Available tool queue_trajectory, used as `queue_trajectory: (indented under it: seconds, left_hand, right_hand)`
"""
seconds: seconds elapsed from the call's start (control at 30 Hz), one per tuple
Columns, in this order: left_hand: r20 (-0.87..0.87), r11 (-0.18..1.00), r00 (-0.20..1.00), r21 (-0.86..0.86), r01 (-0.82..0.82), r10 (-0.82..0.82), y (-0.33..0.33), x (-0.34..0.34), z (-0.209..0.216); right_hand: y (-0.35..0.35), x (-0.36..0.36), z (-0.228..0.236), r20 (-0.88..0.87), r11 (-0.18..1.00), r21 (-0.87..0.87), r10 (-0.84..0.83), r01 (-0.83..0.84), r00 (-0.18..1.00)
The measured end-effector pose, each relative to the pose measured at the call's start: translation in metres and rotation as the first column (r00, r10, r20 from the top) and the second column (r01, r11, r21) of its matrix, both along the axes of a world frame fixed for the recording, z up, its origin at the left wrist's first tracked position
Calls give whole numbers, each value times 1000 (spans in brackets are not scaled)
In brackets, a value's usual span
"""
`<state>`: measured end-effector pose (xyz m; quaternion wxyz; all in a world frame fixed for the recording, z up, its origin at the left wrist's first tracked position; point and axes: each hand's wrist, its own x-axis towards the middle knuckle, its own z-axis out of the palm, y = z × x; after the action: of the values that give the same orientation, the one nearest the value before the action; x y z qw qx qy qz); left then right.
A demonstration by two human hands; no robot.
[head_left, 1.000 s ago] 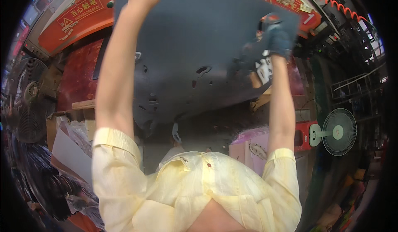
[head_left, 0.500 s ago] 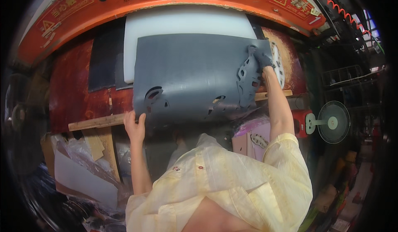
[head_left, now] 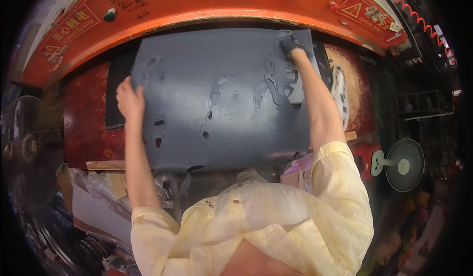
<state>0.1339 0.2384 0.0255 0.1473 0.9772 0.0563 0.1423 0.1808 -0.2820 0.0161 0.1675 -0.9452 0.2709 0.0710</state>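
A large, smooth dark-grey sheet (head_left: 187,69) lies over the work surface, its near edge hanging toward my body. Several shoe-like outlines and small holes are cut in it. My left hand (head_left: 130,98) is bare and closed on the sheet's left edge. At the far right corner is my right hand (head_left: 291,44), in a dark glove, its fingers curled on the sheet beside a cut-out strip; its fingertips blend into the grey. Through the openings below that hand, part of a pale board (head_left: 296,86) shows. A whitish, sole-shaped frame (head_left: 339,96) rests to the right of the sheet.
An orange machine beam (head_left: 212,2) spans the far side, with green knobs. The reddish-brown table (head_left: 86,123) has a wooden strip (head_left: 111,165) along its front. A fan (head_left: 404,165) stands at right, and plastic-wrapped scraps (head_left: 98,192) lie at lower left.
The grey sheet has moved away from me and flattened, covering most of the white board. Both hands have moved farther out and to the left with it. More cut outlines show.
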Motion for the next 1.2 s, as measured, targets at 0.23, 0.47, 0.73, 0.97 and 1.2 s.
queue_trajectory:
  seconds: [0.23, 0.47, 0.73, 0.97, 1.2]
  left_hand:
    - [320, 990, 939, -1, 138, -130, -54, -117, -21]
    - [72, 972, 970, -17, 233, -231, -103, -176, -29]
    - [18, 992, 996, -95, 83, -82, -95, -163, -30]
    - [157, 907, 987, -411, 97, -34, -101, -129, -17]
    - [183, 884, 955, -371, 286, -232, -117, -100, 5]
  right_hand:
    - [-40, -56, -9, 274, 642, 766, -361, 25, 891]
    - [-35, -89, -8, 639, 975, 120, -222, 190, 737]
    - [-6, -282, 11, 196, 926, 233, -343, 297, 919]
    - [15, -270, -5, 339, 865, 422, -429, 272, 837]
    - [-30, -181, 15, 400, 991, -6, -120, 134, 908]
